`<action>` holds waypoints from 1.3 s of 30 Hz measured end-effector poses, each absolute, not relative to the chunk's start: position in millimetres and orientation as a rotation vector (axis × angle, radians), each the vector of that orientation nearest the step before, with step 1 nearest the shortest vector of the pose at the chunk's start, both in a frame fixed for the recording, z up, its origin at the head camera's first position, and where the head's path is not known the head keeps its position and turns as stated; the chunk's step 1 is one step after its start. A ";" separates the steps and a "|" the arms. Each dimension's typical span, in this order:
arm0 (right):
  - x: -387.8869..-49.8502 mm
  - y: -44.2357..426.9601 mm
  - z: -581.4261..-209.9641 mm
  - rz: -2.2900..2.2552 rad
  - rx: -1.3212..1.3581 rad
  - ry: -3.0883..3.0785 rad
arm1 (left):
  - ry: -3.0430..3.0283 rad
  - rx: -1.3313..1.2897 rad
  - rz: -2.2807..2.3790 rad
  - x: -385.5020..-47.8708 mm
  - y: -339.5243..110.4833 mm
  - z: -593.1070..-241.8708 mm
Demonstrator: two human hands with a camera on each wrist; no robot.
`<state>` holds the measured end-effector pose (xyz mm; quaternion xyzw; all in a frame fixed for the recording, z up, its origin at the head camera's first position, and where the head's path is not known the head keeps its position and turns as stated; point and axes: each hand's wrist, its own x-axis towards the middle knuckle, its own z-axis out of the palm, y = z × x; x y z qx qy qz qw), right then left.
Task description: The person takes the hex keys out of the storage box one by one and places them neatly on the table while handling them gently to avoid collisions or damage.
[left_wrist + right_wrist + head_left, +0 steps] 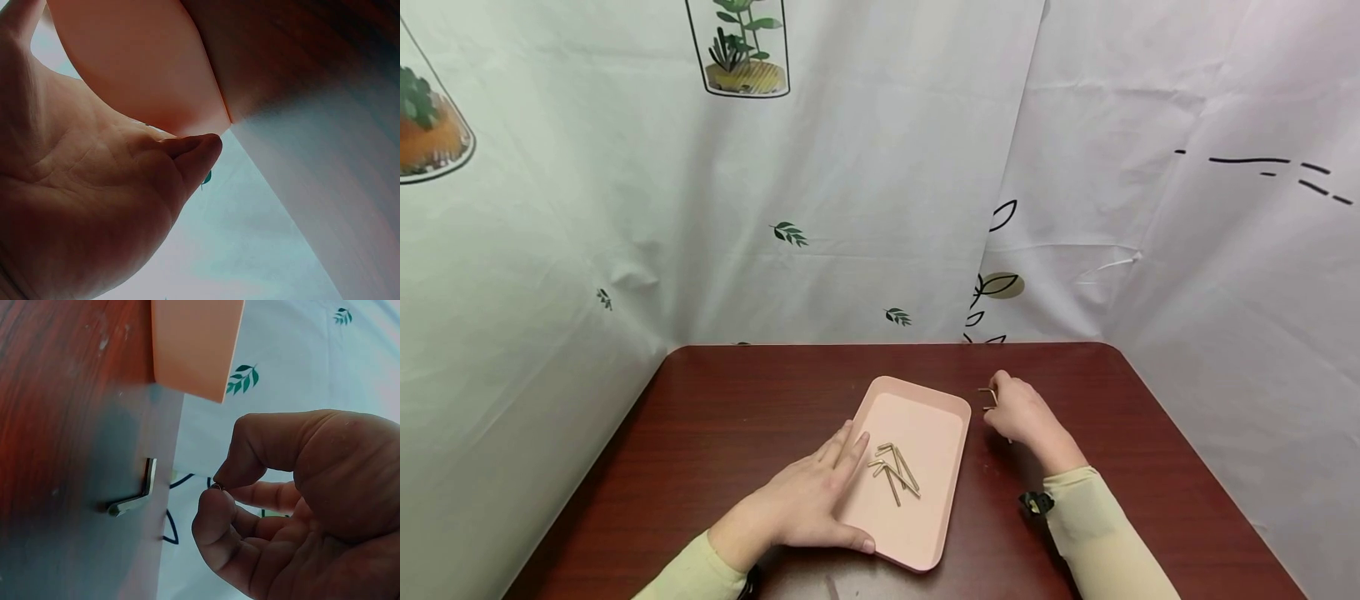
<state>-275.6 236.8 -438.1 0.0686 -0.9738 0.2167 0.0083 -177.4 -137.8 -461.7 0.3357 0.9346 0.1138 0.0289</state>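
Observation:
Several brass-coloured L-shaped hex keys [906, 470] lie together inside a shallow pink tray [934, 406]. Fingers fairly straight, my left hand [808, 504] rests along the tray's left side, its thumb at the near edge; the left wrist view shows its palm against the tray wall. To the right of the tray, my right hand [1026, 417] pinches a hex key [216, 486] between thumb and index finger, mostly hidden and seen end-on in the right wrist view. Another hex key [134, 502] lies on the table close to those fingertips.
The dark red-brown table [737, 392] has rounded far corners. White cloth [865, 167] printed with plants hangs behind it and at both sides. A small black object [1037, 503] sits at the right wrist.

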 end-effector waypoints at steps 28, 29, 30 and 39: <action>-319.8 291.4 -502.0 0.644 0.121 -3.122 | 2.890 1.047 0.353 -177.1 -138.4 -463.2; -317.9 290.8 -500.0 0.649 0.114 -3.129 | 2.889 1.047 0.353 -177.1 -138.4 -463.2; -313.8 288.8 -495.0 0.653 0.109 -3.134 | 2.890 1.047 0.352 -177.2 -138.4 -463.2; -306.2 288.3 -483.5 0.649 0.099 -3.190 | 2.889 1.050 0.347 -177.9 -138.3 -463.0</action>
